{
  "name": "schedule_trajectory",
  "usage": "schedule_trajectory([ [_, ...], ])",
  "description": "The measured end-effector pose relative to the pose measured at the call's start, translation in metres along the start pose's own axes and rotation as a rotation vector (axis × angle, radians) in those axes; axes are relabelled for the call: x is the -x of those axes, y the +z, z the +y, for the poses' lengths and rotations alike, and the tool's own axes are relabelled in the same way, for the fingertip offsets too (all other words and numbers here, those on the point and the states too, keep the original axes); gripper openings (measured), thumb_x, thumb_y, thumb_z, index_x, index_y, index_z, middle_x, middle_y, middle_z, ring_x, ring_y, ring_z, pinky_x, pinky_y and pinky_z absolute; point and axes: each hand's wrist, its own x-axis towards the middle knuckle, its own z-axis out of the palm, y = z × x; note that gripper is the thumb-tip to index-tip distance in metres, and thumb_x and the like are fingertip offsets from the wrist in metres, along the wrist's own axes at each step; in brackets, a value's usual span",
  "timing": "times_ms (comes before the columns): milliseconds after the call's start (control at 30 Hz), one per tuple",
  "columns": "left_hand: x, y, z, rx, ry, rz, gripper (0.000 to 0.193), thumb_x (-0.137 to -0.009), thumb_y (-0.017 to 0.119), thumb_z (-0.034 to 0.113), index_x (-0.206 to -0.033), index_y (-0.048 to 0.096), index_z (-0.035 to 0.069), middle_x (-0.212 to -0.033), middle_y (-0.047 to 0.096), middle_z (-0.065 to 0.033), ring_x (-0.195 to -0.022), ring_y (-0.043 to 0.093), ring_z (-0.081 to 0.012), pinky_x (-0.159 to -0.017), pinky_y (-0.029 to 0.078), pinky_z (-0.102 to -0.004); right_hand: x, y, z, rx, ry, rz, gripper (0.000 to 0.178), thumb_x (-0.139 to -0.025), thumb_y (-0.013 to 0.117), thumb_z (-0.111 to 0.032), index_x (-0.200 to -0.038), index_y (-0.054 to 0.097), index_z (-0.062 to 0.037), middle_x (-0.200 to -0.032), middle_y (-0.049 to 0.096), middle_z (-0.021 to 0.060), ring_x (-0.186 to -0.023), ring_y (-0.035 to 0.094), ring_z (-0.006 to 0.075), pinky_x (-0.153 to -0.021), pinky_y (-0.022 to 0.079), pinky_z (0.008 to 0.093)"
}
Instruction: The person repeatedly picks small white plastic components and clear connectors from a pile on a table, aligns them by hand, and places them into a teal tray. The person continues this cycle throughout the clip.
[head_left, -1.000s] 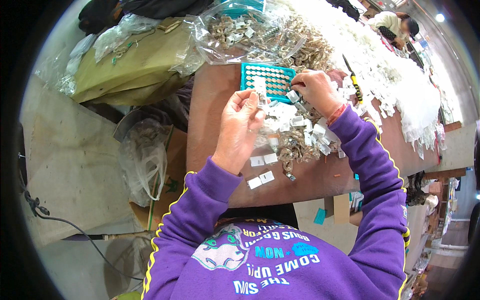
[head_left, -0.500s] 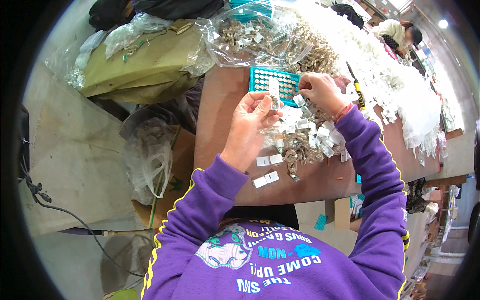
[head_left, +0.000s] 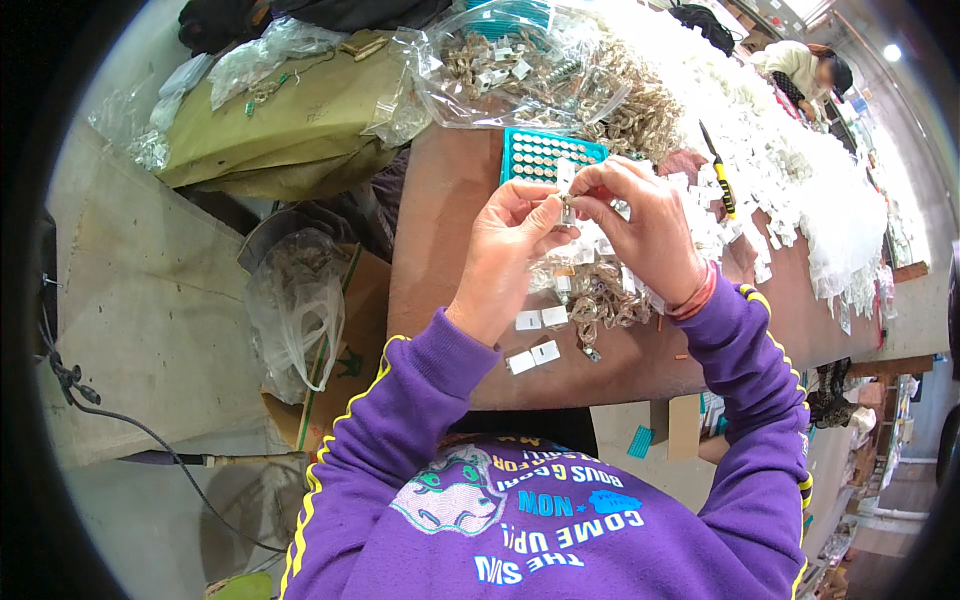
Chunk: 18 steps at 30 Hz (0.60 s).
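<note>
My left hand [head_left: 500, 245] grips a small white plastic case [head_left: 566, 172], held upright between thumb and fingers over the table. At the same case, the thumb and fingers of my right hand [head_left: 655, 230] are pinched together at its middle. Whatever sits between the right fingertips is too small to make out. Just beyond both hands lies a teal tray [head_left: 506, 160] with rows of round silver discs like button cells, partly covered by the right hand. Under and beside my hands is a pile of white cases with coiled thin wire [head_left: 607, 290].
Four-sided white cases [head_left: 546, 352] lie near the table's front edge. A yellow-and-black tool [head_left: 724, 185] rests right of the tray. Behind is a clear plastic bag [head_left: 470, 105] of wired pieces; white parts [head_left: 830, 215] heap up rightward. Another person [head_left: 795, 68] sits far right.
My right hand has come from the tray leftward and nearer to the case in my left hand, and now touches it. The left hand has stayed almost in place.
</note>
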Motion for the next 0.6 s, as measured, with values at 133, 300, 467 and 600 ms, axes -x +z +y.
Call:
schedule_trajectory([
  [133, 0.0, -0.001, -0.001, -0.063, -0.021, 0.005, 0.012, -0.094, 0.061, 0.013, -0.103, 0.057, 0.005, -0.098, 0.063, -0.0043, -0.085, 0.065, -0.0145, -0.075, 0.055, -0.0269, -0.001, -0.008, 0.003, -0.032, 0.097, -0.127, 0.01, -0.081, 0.068, -0.008, -0.088, 0.064, -0.0032, -0.077, 0.061, 0.0105, -0.068, 0.063, 0.0242, -0.062, 0.049, 0.0329],
  [300, 0.006, 0.001, -0.002, 0.053, -0.093, 0.063, 0.012, -0.095, 0.061, 0.015, -0.102, 0.057, 0.006, -0.101, 0.063, -0.0047, -0.083, 0.065, -0.0137, -0.074, 0.055, -0.0254, 0.002, 0.002, 0.002, -0.006, 0.021, -0.037, 0.008, -0.08, 0.068, -0.008, -0.087, 0.066, -0.0042, -0.076, 0.063, 0.0101, -0.068, 0.063, 0.0254, -0.06, 0.049, 0.0331],
  [467, 0.004, 0.001, -0.003, 0.148, -0.035, 0.07, 0.015, -0.094, 0.062, 0.017, -0.103, 0.057, 0.006, -0.102, 0.062, -0.0036, -0.085, 0.063, -0.0128, -0.076, 0.053, -0.0237, 0.014, 0.011, -0.001, 0.025, -0.046, 0.111, 0.015, -0.079, 0.069, -0.001, -0.093, 0.069, -0.0047, -0.083, 0.065, 0.0103, -0.072, 0.066, 0.0259, -0.061, 0.052, 0.0326],
  [600, 0.004, 0.001, -0.003, 0.196, -0.043, 0.089, 0.015, -0.092, 0.064, 0.013, -0.101, 0.055, 0.004, -0.1, 0.062, -0.0055, -0.082, 0.064, -0.0142, -0.076, 0.055, -0.0255, 0.019, 0.019, -0.004, -0.017, -0.007, 0.151, 0.021, -0.078, 0.068, 0.007, -0.098, 0.07, -0.0004, -0.089, 0.066, 0.0127, -0.08, 0.066, 0.0236, -0.067, 0.053, 0.0297],
])
